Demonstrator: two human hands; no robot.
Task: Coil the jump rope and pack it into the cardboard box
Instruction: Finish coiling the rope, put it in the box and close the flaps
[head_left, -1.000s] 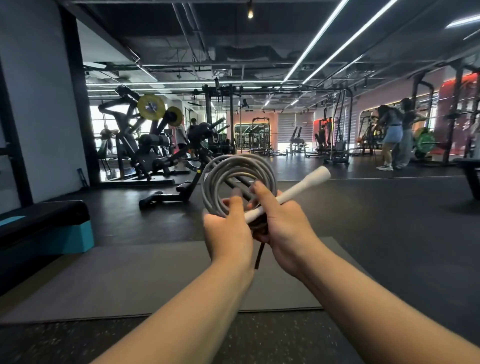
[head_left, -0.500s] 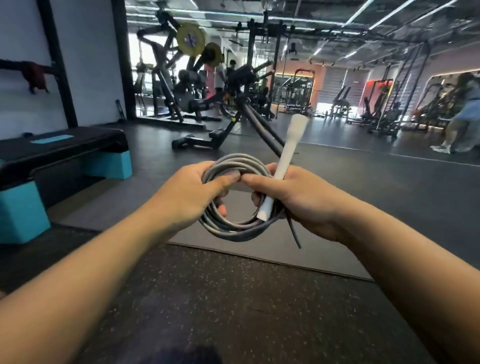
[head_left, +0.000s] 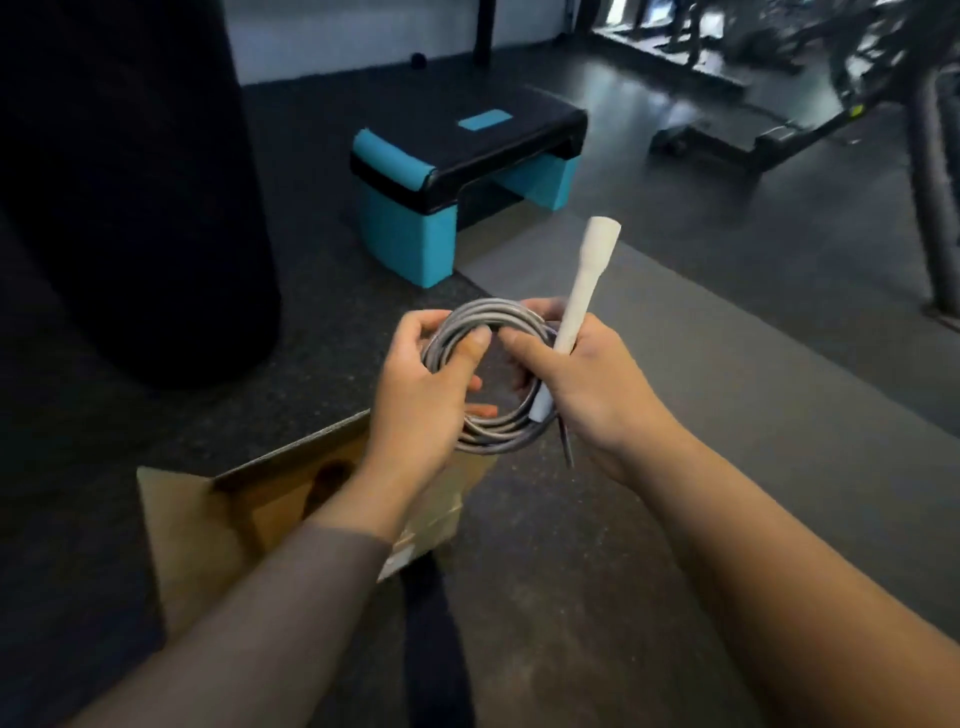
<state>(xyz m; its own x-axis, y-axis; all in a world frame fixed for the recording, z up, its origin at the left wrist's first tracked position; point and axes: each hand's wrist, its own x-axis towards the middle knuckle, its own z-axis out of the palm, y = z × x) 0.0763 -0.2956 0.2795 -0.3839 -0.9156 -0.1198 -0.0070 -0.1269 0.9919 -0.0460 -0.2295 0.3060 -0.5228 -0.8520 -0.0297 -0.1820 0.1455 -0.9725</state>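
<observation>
The grey jump rope is wound into a round coil held in front of me. My left hand grips the coil's left side, thumb across the strands. My right hand holds the right side together with a white handle that sticks up and away from me. A short dark rope end hangs below the right hand. An open cardboard box stands on the floor under my left forearm, its flaps up; the forearm hides part of its inside.
A teal and black step platform stands on the floor ahead. A large dark punching bag fills the upper left. A grey mat lies to the right, with gym machine bases at the far right.
My view has swung down and to the left, bringing the cardboard box and step platform into sight. Both hands keep their hold on the coil, now lower, near the box.
</observation>
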